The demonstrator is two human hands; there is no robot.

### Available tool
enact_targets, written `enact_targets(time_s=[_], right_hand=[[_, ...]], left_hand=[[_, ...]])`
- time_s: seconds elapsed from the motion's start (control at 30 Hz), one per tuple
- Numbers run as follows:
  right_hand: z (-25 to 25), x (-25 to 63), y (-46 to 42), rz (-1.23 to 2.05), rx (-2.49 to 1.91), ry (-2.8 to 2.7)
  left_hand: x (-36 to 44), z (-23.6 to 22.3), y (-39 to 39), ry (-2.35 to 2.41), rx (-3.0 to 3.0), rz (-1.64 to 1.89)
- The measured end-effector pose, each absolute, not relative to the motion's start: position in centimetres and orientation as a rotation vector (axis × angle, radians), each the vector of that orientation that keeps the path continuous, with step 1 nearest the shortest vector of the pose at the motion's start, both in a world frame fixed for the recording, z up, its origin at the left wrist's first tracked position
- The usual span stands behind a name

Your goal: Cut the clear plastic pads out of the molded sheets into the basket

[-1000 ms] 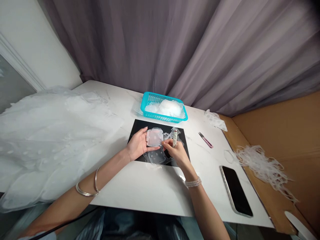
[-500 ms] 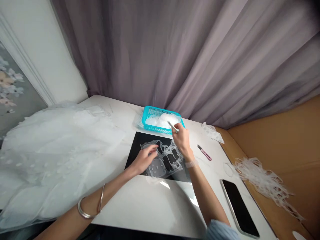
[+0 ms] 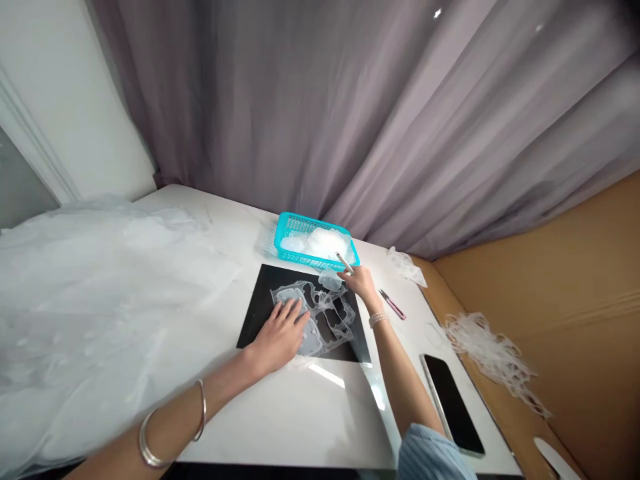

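Gray curtains [image 3: 250, 100] hung behind the white surface [image 3: 260, 433]. The left hand [image 3: 280, 337] had just flattened, fingers slightly spread, onto the translucent sheet [image 3: 313, 340] on the black mat [image 3: 254, 313]; a small piece [image 3: 330, 279], apparently freed, had appeared near the blue basket [image 3: 284, 217], at the right hand [image 3: 361, 283], narrowly closed around a slim tool [image 3: 345, 263].

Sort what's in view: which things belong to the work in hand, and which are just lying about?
In the work:
left hand, on a translucent patterned sheet
right hand, with a slim pale tool
small translucent scalloped piece
black rectangular mat
probably the blue plastic basket

Lying about:
black-screened phone
pink-handled snips
tangled white strips, apparently
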State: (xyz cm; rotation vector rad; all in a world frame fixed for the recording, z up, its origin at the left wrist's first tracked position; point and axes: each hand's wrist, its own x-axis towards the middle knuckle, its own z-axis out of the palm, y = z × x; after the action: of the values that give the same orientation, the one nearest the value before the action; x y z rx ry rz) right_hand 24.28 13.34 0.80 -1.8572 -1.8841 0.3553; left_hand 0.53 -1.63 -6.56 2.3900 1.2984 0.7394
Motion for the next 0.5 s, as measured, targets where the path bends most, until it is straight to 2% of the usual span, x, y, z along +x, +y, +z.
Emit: enact_targets(time_s=[0.23, 0.5], right_hand=[[-2.3, 24.0, 13.5, 0.424, -1.799, -1.828], [3.3, 23.1, 12.8, 0.512, -1.577, -1.885]], left_hand=[[0.4, -6.7, -1.7, 1.393, 2.540, 0.658], [0.6, -7.1, -1.8, 1.466, 2.642, 0.636]])
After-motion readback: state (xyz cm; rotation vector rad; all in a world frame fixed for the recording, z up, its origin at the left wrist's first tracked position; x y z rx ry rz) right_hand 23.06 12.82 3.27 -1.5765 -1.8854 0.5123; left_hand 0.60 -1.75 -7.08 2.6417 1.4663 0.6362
